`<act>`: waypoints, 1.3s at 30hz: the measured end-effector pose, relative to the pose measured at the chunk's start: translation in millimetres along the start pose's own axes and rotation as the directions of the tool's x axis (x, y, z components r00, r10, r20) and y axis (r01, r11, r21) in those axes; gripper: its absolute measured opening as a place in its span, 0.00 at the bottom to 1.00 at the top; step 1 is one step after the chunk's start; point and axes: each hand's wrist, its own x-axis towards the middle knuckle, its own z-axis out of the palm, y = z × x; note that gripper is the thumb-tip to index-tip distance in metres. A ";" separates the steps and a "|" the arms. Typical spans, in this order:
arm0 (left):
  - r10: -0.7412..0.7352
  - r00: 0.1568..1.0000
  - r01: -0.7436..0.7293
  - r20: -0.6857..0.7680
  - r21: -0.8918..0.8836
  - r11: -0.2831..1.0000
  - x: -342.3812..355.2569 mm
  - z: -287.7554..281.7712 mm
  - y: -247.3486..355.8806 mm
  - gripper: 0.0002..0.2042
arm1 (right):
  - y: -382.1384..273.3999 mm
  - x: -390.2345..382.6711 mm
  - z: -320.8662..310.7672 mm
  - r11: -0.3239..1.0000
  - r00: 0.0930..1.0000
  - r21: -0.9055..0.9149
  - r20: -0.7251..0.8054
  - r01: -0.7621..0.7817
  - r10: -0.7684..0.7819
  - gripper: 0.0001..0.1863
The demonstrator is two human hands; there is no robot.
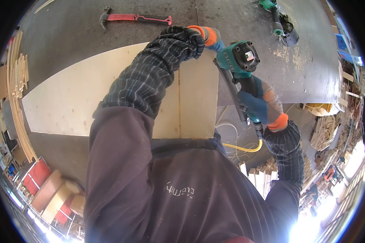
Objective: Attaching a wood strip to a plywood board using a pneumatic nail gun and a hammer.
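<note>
My right hand (260, 101), in a blue and orange glove, is wrapped round the handle of a teal and black nail gun (240, 58). The gun's nose and long magazine are beside the right edge of a pale plywood board (198, 97), which has one curved side and a dark line across it near its right end. A yellow air hose (247, 150) runs from the gun's handle. At the board's far right corner, my gloved left hand (211, 38) is closed on the edge. Its fingers are partly hidden.
On the dark work table (69, 44) lies a red and black claw hammer (136, 18) beyond the board. Another green tool (280, 24) lies at the far right near sawdust (298, 60). Long wood strips (18, 97) are at the left; stacked lumber (328, 129) stands to the right.
</note>
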 end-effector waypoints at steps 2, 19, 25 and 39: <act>0.011 1.000 -0.011 0.003 0.004 1.000 3.4 2.6 -4.5 0.11 | -1.2 -1.0 -0.4 0.999 1.000 -0.044 0.003 -0.009 0.009 0.25; -0.260 0.963 0.226 -0.074 -0.306 0.925 -12.9 -4.3 20.2 0.13 | 20.2 -39.4 8.5 0.997 0.997 0.000 0.022 -0.076 0.076 0.21; -0.170 0.983 0.154 -0.066 -0.193 0.969 13.3 20.6 -14.8 0.14 | 30.6 -60.7 19.3 0.987 0.988 0.056 0.033 -0.150 0.148 0.18; -0.026 0.999 0.023 -0.045 -0.069 0.997 0.0 8.8 -2.0 0.12 | 57.5 -85.5 22.6 0.980 0.989 -0.144 0.049 -0.134 0.143 0.18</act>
